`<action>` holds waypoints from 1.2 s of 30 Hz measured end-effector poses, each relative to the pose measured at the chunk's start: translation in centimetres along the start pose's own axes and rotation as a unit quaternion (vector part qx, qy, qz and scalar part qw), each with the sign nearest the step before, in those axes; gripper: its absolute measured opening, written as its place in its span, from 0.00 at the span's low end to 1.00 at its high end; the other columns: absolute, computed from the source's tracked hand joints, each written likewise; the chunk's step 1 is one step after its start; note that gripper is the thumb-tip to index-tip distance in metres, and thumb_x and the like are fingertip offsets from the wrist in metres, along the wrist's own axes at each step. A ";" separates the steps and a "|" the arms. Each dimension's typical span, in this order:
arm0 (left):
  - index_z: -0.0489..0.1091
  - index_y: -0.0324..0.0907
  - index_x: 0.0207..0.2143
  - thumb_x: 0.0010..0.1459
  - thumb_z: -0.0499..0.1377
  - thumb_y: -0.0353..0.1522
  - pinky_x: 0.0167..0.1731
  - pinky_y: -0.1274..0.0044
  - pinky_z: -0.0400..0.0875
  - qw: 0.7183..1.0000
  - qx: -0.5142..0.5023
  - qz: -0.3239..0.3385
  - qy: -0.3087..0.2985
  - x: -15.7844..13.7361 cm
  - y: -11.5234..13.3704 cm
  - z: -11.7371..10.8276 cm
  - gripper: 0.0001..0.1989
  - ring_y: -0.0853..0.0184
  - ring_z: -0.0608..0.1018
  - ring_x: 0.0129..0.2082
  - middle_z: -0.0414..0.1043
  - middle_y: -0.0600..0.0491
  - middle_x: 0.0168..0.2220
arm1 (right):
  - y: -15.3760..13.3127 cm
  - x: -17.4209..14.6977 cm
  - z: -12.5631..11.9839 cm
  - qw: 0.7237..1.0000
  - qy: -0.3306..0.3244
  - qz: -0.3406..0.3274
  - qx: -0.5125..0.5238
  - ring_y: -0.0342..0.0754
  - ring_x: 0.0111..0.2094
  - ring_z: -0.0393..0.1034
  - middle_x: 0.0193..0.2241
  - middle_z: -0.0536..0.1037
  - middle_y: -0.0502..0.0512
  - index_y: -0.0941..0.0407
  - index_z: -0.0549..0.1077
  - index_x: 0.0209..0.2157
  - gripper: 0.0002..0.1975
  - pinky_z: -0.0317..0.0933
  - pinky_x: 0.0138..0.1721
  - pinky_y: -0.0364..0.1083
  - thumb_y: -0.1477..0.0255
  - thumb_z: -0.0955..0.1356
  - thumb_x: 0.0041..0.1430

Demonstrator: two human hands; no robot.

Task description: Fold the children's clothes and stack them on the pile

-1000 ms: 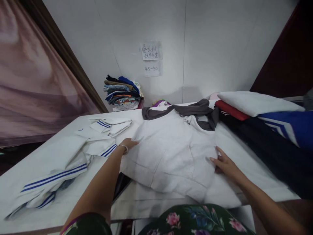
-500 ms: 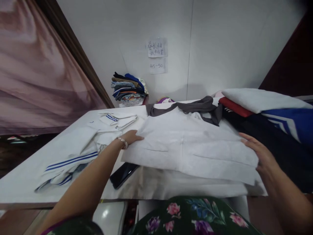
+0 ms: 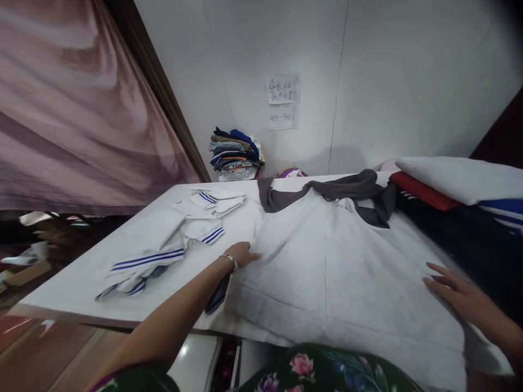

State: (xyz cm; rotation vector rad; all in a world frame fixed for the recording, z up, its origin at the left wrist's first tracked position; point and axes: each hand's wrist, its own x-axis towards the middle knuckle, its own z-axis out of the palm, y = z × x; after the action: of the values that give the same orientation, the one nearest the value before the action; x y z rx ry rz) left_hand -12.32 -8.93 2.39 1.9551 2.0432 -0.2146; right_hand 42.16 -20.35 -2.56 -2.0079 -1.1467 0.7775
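Observation:
A large white garment [image 3: 327, 267] lies spread in front of me, its near edge hanging over the table's front edge. Dark grey fabric [image 3: 339, 188], bunched and twisted, lies along its far end. My left hand [image 3: 242, 254], with a bracelet at the wrist, rests at the garment's left edge, thumb and fingers apart. On the right side, my right hand [image 3: 453, 288] is open over the cloth, fingers stretched and spread. Partly hidden under my left forearm and the garment is a dark phone [image 3: 218, 295].
A white garment with blue stripes [image 3: 163, 256] lies crumpled on the white table [image 3: 73, 277]. Folded clothes [image 3: 235, 152] are stacked at the back. Red, navy and white clothes [image 3: 441, 190] are piled at the right. Paper notes [image 3: 284, 100] hang on the wall.
The white garment's near part, lifted and folded over before, now lies flatter and reaches further toward me. My right hand has loosened from its edge. The view has shifted left.

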 end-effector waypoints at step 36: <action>0.68 0.30 0.49 0.59 0.53 0.26 0.50 0.62 0.61 0.953 -0.192 -0.080 0.221 28.5 4.2 -4.0 0.16 0.49 0.64 0.56 0.64 0.32 0.52 | -9.0 4.0 19.9 0.830 -0.121 -0.431 -0.333 0.57 0.65 0.42 0.66 0.46 0.50 0.44 0.51 0.64 0.31 0.45 0.62 0.62 0.54 0.60 0.62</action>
State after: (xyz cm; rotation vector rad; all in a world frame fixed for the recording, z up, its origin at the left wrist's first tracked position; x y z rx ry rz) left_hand -9.31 19.55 -2.53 1.7021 2.2918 0.5986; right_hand 24.35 -8.12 -7.70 -1.5623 -2.4787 0.1380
